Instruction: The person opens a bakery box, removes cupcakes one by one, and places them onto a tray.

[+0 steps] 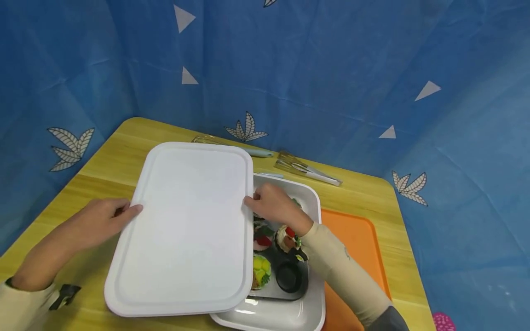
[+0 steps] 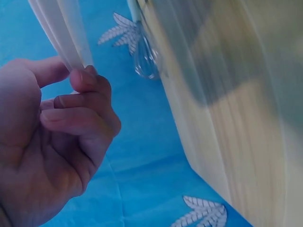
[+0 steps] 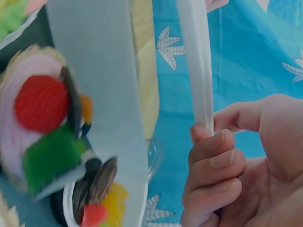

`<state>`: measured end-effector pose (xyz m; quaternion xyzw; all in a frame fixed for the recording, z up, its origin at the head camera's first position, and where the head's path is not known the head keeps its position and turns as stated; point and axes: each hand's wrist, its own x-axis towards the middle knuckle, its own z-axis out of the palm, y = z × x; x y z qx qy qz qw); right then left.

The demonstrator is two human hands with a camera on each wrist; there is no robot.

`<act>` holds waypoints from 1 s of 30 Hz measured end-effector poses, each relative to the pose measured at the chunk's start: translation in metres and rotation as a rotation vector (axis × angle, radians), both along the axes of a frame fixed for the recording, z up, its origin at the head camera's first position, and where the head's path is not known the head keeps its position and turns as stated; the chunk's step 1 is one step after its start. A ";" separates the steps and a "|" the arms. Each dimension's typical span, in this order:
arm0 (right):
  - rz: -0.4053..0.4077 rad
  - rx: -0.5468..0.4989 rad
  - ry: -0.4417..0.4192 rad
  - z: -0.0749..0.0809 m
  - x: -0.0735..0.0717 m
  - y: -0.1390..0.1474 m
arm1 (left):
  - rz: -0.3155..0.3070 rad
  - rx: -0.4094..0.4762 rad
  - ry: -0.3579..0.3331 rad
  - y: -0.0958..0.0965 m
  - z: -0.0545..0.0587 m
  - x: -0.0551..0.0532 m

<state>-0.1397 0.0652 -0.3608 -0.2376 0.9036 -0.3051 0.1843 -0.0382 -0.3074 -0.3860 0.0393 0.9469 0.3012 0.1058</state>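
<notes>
Head view: your left hand point(image 1: 93, 223) and right hand point(image 1: 275, 204) pinch opposite edges of the white lid point(image 1: 186, 225), left of the box point(image 1: 285, 315) and partly covering it from view. Left wrist: you pinch one edge. Right wrist: you pinch the other, near the box's cupcakes point(image 3: 42, 113).

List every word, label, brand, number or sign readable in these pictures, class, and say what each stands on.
There is no readable text in any view.
Right sleeve: a small mark, too small to read.
White lid: no lettering shows.
Blue cloth: printed leaves and triangles, no letters visible.
</notes>
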 end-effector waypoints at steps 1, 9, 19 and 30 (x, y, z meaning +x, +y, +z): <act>0.009 -0.001 -0.004 0.001 -0.002 -0.004 | 0.007 -0.007 0.005 -0.004 0.000 0.000; 0.051 -0.013 -0.103 0.005 -0.016 -0.037 | 0.030 -0.047 0.049 -0.034 -0.009 0.003; 0.013 -0.002 -0.248 0.000 -0.018 -0.063 | 0.046 -0.065 0.026 -0.055 -0.014 0.002; 0.045 -0.019 -0.333 -0.001 -0.025 -0.086 | 0.061 -0.106 0.077 -0.078 -0.019 -0.008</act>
